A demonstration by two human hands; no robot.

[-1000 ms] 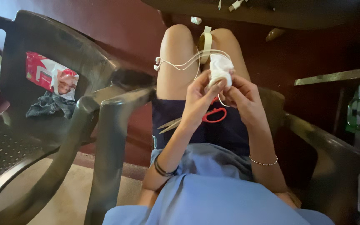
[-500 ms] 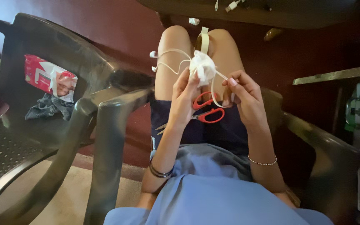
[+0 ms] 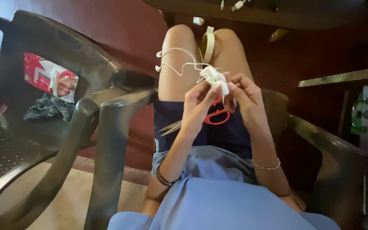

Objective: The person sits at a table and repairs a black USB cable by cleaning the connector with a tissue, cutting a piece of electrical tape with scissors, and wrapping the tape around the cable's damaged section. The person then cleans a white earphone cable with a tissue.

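Seated in a dark plastic armchair (image 3: 320,140), we hold a small crumpled white wad (image 3: 214,78) above our lap, both hands raised to it. Our left hand (image 3: 196,106) pinches the wad's lower edge between thumb and fingertips, while our right hand (image 3: 244,96) closes its fingertips on the wad's right side, so the piece sits pressed between the two hands just over our thighs. A thin white cord (image 3: 177,64) trails from the wad across our left thigh, ending in small white tips near the knee. Beneath our hands, a pair of scissors with red handles (image 3: 216,116) rests on our dark shorts, its metal blades pointing toward the left armrest. A roll of pale tape (image 3: 208,42) stands between our knees. A dark band (image 3: 163,179) circles our left wrist and a thin chain bracelet (image 3: 265,165) our right. To our left stands a second dark plastic chair (image 3: 43,127), its seat carrying a red and white packet (image 3: 50,79) and a bundle of dark cloth (image 3: 47,110) just below it. A dark tabletop (image 3: 303,10) edges the top of the scene.
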